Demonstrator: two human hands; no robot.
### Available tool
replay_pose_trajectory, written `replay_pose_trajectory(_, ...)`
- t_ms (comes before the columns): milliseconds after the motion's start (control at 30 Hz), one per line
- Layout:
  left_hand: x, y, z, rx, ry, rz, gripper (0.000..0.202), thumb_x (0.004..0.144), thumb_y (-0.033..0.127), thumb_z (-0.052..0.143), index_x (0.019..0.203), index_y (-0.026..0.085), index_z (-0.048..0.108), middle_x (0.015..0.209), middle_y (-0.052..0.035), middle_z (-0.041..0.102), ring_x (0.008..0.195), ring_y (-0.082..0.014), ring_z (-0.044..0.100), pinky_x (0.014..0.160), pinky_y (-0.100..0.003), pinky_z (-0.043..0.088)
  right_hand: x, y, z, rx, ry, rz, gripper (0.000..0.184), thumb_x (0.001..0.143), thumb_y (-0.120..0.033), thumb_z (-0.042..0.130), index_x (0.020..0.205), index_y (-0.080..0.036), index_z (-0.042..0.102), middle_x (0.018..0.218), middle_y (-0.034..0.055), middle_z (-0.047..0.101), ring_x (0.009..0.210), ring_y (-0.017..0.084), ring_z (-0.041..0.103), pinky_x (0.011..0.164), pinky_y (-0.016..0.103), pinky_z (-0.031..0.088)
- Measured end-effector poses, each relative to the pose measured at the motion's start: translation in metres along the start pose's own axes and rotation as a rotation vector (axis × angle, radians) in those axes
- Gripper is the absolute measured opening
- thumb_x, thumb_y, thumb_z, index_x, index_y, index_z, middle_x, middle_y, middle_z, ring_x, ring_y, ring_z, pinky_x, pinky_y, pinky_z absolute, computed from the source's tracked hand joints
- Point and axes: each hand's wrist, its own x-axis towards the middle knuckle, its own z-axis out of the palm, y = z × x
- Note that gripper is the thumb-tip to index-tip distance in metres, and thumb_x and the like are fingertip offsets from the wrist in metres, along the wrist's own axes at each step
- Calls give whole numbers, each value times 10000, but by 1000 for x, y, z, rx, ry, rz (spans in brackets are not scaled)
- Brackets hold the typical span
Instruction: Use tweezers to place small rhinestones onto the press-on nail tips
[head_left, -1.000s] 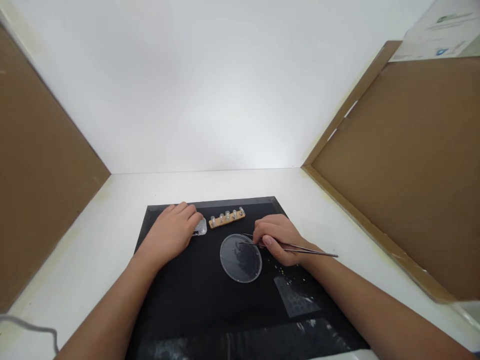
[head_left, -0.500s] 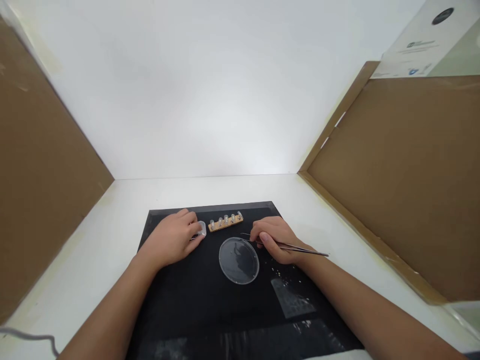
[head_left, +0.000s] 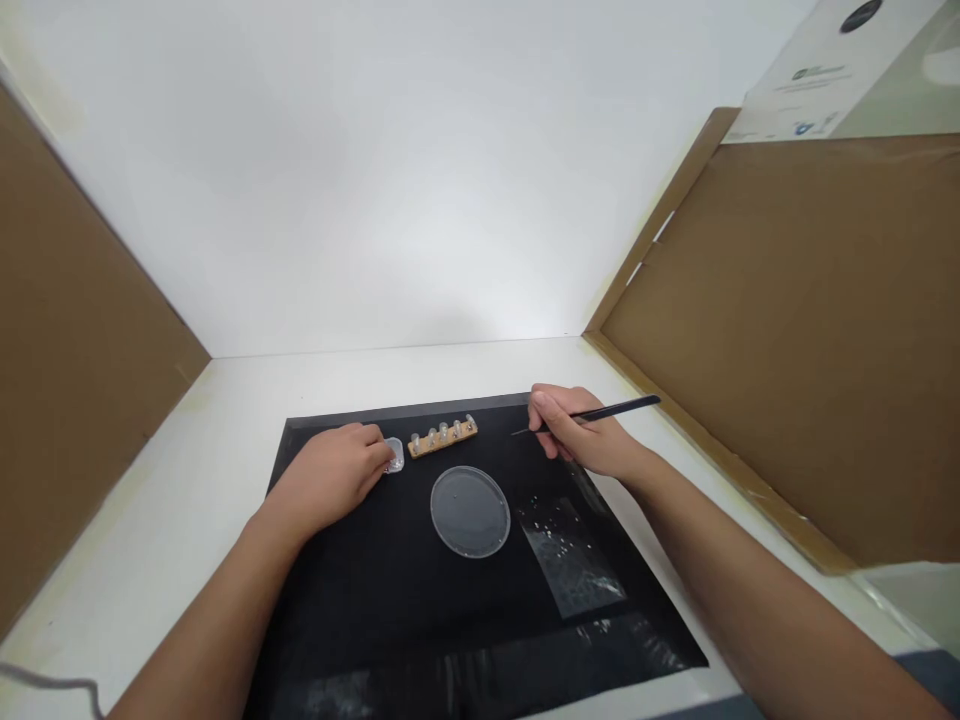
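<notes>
My right hand pinches a pair of thin metal tweezers, lifted over the far right part of the black mat, tips pointing left toward a small wooden rack of clear vials. My left hand rests curled on the mat, its fingertips on a small clear container just left of the rack. A round clear dish lies on the mat between my hands.
A clear plastic sheet with tiny bright specks lies on the mat right of the dish. Brown cardboard walls stand on the left and right. White tabletop surrounds the mat.
My right hand has lifted the tweezers away from the dish and moved up and to the right; the tweezers now point left in the air. The left hand stays on the small container.
</notes>
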Motion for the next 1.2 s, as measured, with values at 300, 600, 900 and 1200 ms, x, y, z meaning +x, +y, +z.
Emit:
replay_pose_trajectory(300,1,-1,5,16,20,-139,192,1088,281,512,1070,218,693,1011,-47,739,855,-217,715,671,-300,443,0,-8,-6,-102,-192,36,491,1097,-538,511,752,-198,586,449,-51,547,426,120,496,510,255,398)
replay_pose_trajectory(600,1,2,1,29,2,-191,242,1078,283,518,921,218,690,942,-33,744,835,-216,711,627,-301,373,-12,-18,-29,-246,-83,115,472,1080,-544,546,756,-204,593,558,-36,568,447,123,538,511,271,414)
replay_pose_trajectory(900,-1,1,3,47,16,-197,197,1055,272,549,930,230,695,952,-29,761,844,-210,709,620,-287,358,-16,-21,-17,-80,-355,222,502,1075,-579,533,747,-203,589,530,-48,526,427,109,508,464,238,412)
replay_pose_trajectory(1200,-3,1,3,61,-7,-199,207,1067,298,531,933,234,676,959,-26,753,848,-216,703,611,-292,342,-14,-15,-10,-48,-391,136,436,1091,-511,538,807,-191,625,500,-46,573,440,104,517,460,219,377)
